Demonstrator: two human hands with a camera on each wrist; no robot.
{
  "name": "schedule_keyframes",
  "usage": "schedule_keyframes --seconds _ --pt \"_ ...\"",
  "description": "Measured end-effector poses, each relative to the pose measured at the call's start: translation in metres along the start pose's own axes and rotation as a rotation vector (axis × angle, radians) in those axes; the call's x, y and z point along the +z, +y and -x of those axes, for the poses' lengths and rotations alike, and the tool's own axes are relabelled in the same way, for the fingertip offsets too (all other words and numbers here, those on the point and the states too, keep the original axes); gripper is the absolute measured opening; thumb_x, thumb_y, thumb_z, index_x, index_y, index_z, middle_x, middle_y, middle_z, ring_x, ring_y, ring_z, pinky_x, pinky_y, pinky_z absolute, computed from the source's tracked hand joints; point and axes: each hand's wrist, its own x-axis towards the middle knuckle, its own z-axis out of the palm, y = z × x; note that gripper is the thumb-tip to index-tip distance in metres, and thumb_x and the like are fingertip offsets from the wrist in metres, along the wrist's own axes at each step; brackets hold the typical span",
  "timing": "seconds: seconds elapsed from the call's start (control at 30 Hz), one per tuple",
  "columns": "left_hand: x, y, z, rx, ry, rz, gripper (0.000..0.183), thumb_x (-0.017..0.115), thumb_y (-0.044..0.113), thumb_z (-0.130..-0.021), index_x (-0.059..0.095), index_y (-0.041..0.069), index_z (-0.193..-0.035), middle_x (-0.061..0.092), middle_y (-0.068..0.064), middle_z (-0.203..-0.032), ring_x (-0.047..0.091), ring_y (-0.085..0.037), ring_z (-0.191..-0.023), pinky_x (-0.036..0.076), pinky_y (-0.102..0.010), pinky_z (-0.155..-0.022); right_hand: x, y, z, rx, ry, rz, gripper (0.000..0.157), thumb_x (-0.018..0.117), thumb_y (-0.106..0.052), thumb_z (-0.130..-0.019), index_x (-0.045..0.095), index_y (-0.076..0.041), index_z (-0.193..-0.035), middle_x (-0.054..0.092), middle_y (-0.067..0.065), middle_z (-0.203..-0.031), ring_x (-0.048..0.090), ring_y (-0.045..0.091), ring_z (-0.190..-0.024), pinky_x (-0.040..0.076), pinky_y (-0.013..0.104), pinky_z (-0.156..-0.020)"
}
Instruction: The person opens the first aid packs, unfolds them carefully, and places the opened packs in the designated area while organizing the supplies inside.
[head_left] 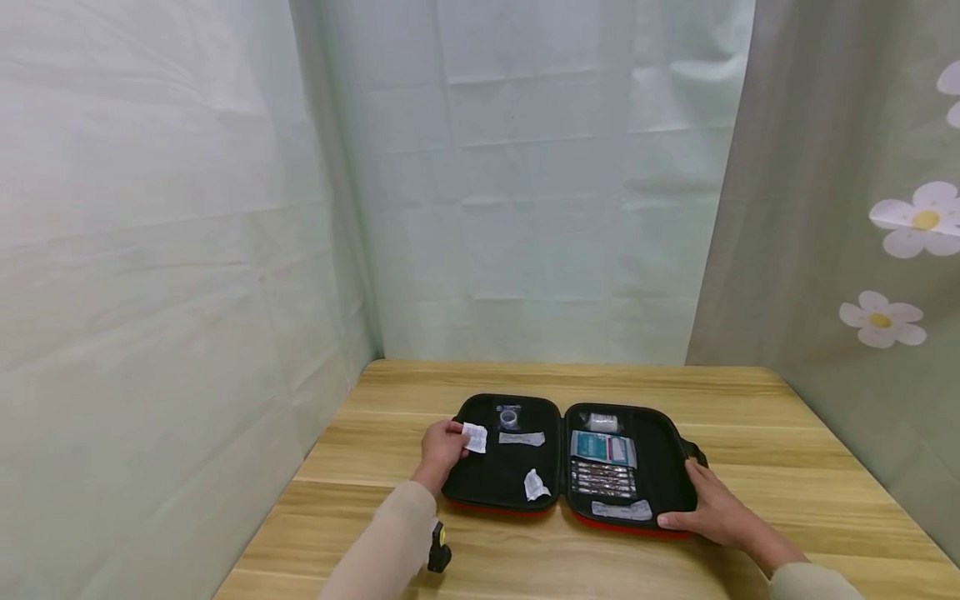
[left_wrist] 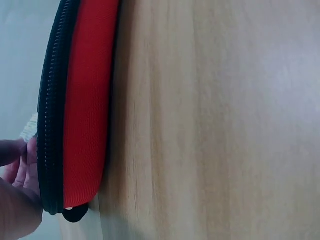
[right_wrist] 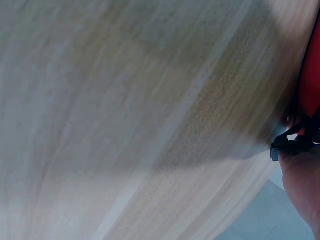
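Observation:
An unzipped case, red outside and black inside, lies spread flat on the wooden table. My left hand pinches a small white printed packet over the left half's outer edge. That half also holds a clear-bagged tape roll, a flat strip packet and a crumpled white packet. At the case's right front corner rests my right hand, thumb and fingers spread along the rim. The right half carries a white roll, a teal packet, several dark shiny strips and a pale packet.
A black carry handle sticks out on the case's right side. Beside the left sleeve is a small black object with a yellow mark. Pale curtains surround the table at the back and sides.

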Motion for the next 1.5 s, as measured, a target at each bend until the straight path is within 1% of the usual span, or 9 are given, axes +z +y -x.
schedule_keyframes --seconds 0.2,0.37,0.53,0.87,0.97,1.13,1.23,1.33,1.5 --pt "0.002 0.000 0.002 0.048 0.019 -0.148 0.009 0.069 -0.009 -0.082 0.066 -0.009 -0.090 0.062 -0.013 -0.076 0.055 -0.011 -0.049 0.052 -0.023 -0.049 0.000 0.000 0.000 0.005 -0.005 0.007 0.123 0.081 -0.054 -0.076 0.015 0.022 -0.146 0.012 0.045 -0.150 0.018 0.063 -0.134 0.023 0.073 -0.104" --pt "0.005 -0.002 0.003 0.072 -0.002 -0.193 0.008 0.068 -0.009 -0.081 0.065 -0.008 -0.088 0.060 -0.013 -0.075 0.054 -0.012 -0.048 0.051 -0.023 -0.048 -0.001 -0.001 0.000 0.005 -0.005 0.007 0.123 0.080 -0.054 -0.076 0.014 0.022 -0.146 0.012 0.045 -0.150 0.018 0.063 -0.134 0.023 0.073 -0.104" --pt "0.009 -0.007 0.003 0.049 -0.061 -0.190 0.010 0.068 -0.011 -0.079 0.062 -0.009 -0.087 0.057 -0.015 -0.078 0.055 -0.012 -0.048 0.052 -0.023 -0.048 -0.001 -0.001 0.000 0.004 -0.008 0.009 0.123 0.080 -0.055 -0.076 0.014 0.022 -0.146 0.012 0.045 -0.150 0.017 0.063 -0.134 0.022 0.073 -0.104" --pt "0.014 -0.008 0.004 -0.021 -0.121 -0.236 0.014 0.069 -0.016 -0.074 0.060 -0.010 -0.084 0.054 -0.015 -0.075 0.054 -0.011 -0.043 0.052 -0.023 -0.045 0.001 0.001 -0.001 0.023 -0.020 -0.002 0.123 0.080 -0.055 -0.077 0.013 0.021 -0.147 0.011 0.045 -0.150 0.017 0.063 -0.135 0.022 0.073 -0.104" --pt "0.014 -0.006 0.006 0.024 -0.105 -0.279 0.013 0.070 -0.013 -0.075 0.063 -0.011 -0.086 0.056 -0.015 -0.075 0.053 -0.010 -0.044 0.052 -0.023 -0.046 0.000 0.001 -0.001 0.015 -0.015 -0.001 0.123 0.080 -0.054 -0.077 0.013 0.022 -0.147 0.011 0.045 -0.150 0.017 0.063 -0.134 0.023 0.073 -0.104" --pt "0.008 0.002 0.012 0.140 -0.092 -0.429 0.011 0.072 -0.009 -0.073 0.067 -0.010 -0.084 0.060 -0.012 -0.069 0.056 -0.013 -0.047 0.053 -0.026 -0.048 -0.001 0.000 0.000 -0.006 -0.006 0.001 0.122 0.080 -0.053 -0.077 0.014 0.022 -0.146 0.012 0.046 -0.150 0.018 0.063 -0.134 0.024 0.073 -0.103" --pt "0.006 0.004 0.015 0.199 -0.086 -0.501 0.007 0.071 -0.007 -0.071 0.067 -0.007 -0.077 0.061 -0.010 -0.063 0.057 -0.017 -0.052 0.053 -0.030 -0.052 -0.001 0.000 0.000 -0.009 -0.006 0.001 0.121 0.080 -0.053 -0.077 0.014 0.022 -0.146 0.012 0.046 -0.150 0.018 0.063 -0.134 0.024 0.073 -0.103" --pt "0.007 0.004 0.015 0.257 -0.064 -0.558 0.005 0.071 -0.006 -0.070 0.068 -0.005 -0.073 0.063 -0.012 -0.066 0.058 -0.024 -0.061 0.053 -0.036 -0.061 -0.001 0.000 0.000 -0.007 -0.006 0.002 0.122 0.080 -0.053 -0.077 0.014 0.023 -0.146 0.013 0.046 -0.149 0.018 0.063 -0.134 0.024 0.073 -0.103" --pt "0.012 0.003 0.015 0.265 -0.067 -0.554 0.010 0.068 -0.007 -0.072 0.072 -0.007 -0.082 0.068 -0.017 -0.082 0.062 -0.033 -0.077 0.054 -0.044 -0.075 -0.001 0.001 -0.001 -0.006 -0.010 -0.001 0.122 0.080 -0.053 -0.077 0.014 0.023 -0.145 0.012 0.046 -0.149 0.018 0.063 -0.134 0.024 0.073 -0.103"
